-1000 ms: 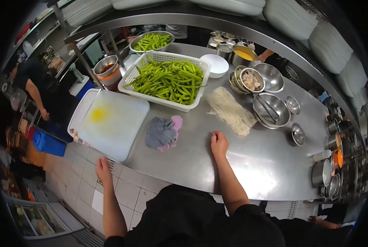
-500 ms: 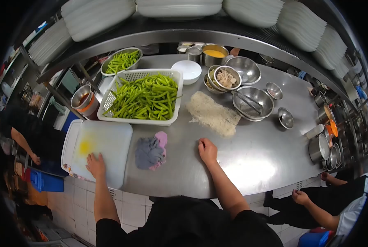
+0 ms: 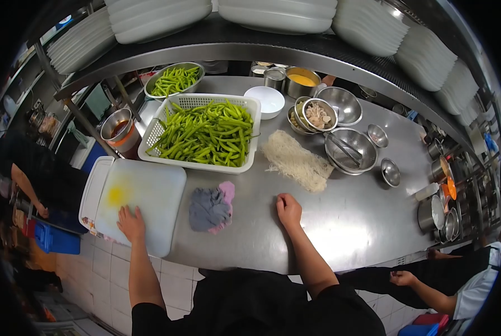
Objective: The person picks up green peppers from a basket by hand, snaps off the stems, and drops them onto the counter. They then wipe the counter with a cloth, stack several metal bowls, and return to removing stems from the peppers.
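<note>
My left hand [image 3: 131,224] lies flat on a white cutting board [image 3: 164,185], its fingers spread just below a yellow stain. My right hand [image 3: 289,210] rests as a loose fist on the steel table [image 3: 245,235], with nothing seen in it. Between my hands lies a crumpled grey and pink cloth [image 3: 210,210], touched by neither. Beyond my right hand is a flat mat of pale dry noodles [image 3: 298,159]. A white plastic basket [image 3: 192,164] heaped with long green peppers [image 3: 205,134] stands behind the board.
Steel bowls [image 3: 351,150], one holding tongs, stand at the right back. Beside them is a bowl of chopped pale pieces [image 3: 319,115]. A white bowl [image 3: 265,102] sits behind the basket. Overhead runs a shelf [image 3: 205,47] with stacked plates. A person's hand [image 3: 403,278] shows at right.
The view has shifted slightly, so the table things appear a little to the right. Both my hands keep their places, and the person at right has moved a little.
</note>
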A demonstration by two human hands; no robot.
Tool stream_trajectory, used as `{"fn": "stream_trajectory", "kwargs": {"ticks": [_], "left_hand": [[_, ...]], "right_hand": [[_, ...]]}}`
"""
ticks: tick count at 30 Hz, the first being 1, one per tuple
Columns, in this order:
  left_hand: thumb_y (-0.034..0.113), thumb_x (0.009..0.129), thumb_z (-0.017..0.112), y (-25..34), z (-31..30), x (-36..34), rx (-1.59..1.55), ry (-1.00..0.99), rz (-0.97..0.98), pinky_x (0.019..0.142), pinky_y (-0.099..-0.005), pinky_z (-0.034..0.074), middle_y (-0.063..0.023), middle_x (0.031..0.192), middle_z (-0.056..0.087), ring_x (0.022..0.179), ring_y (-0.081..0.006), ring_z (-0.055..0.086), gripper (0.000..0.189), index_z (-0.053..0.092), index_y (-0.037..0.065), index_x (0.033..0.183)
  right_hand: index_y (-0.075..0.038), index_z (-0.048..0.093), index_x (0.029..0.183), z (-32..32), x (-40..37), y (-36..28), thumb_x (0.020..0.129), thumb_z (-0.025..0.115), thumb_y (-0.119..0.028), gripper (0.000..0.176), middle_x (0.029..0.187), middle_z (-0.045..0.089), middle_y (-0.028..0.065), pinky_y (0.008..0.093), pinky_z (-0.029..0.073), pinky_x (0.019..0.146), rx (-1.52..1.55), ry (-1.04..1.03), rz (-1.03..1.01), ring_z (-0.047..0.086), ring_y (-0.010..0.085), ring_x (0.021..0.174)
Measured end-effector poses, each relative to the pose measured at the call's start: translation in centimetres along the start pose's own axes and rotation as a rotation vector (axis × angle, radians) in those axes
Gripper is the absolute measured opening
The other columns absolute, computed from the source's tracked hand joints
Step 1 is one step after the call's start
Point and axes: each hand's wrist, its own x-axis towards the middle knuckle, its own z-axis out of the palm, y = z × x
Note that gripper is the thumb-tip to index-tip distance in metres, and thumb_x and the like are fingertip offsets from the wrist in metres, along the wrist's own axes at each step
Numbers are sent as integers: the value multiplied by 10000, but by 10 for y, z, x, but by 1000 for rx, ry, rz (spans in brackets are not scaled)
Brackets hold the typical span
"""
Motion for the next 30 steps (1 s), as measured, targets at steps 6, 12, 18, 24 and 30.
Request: {"fn": "stream_trajectory", "kwargs": {"ticks": [6, 12, 18, 24, 30], "left_hand": [[424, 941, 435, -4, 5, -2, 13, 17, 14, 1121, -500, 166, -119, 1440, 385, 1363, -270, 299, 542, 447, 50, 1334], [431, 945, 430, -3, 6, -1, 35, 22, 23, 1116, -501, 179, -116, 1433, 393, 1361, -265, 305, 540, 449, 57, 1333], [451, 946, 424, -4, 7, -2, 47, 41, 41, 1105, -509, 194, -108, 1425, 406, 1351, -251, 319, 547, 463, 61, 1327], [466, 943, 419, -7, 10, 2, 54, 42, 39, 1096, -513, 205, -106, 1423, 412, 1346, -251, 328, 560, 469, 61, 1327], [462, 941, 422, -5, 8, 2, 44, 33, 20, 1102, -508, 200, -101, 1424, 409, 1347, -247, 326, 557, 469, 63, 1326]], "right_hand": [[-75, 650, 913, 1, -1, 3, 850, 574, -160, 130, 791, 649, 116, 339, 495, 664, 2, 5, -13, 637, 273, 722], [-92, 649, 984, 1, -1, 3, 855, 571, -176, 172, 827, 664, 131, 357, 505, 687, 16, 17, 17, 646, 299, 765], [-96, 646, 1025, -2, 0, 0, 854, 574, -177, 202, 817, 666, 133, 360, 506, 681, 0, -4, 41, 647, 301, 754], [-115, 626, 1099, -3, 0, -2, 850, 583, -170, 259, 769, 650, 120, 354, 500, 649, 28, -11, 91, 633, 283, 698], [-113, 621, 1115, 0, 0, 1, 842, 596, -165, 279, 788, 650, 118, 346, 505, 671, 54, 15, 69, 634, 265, 703]]}}
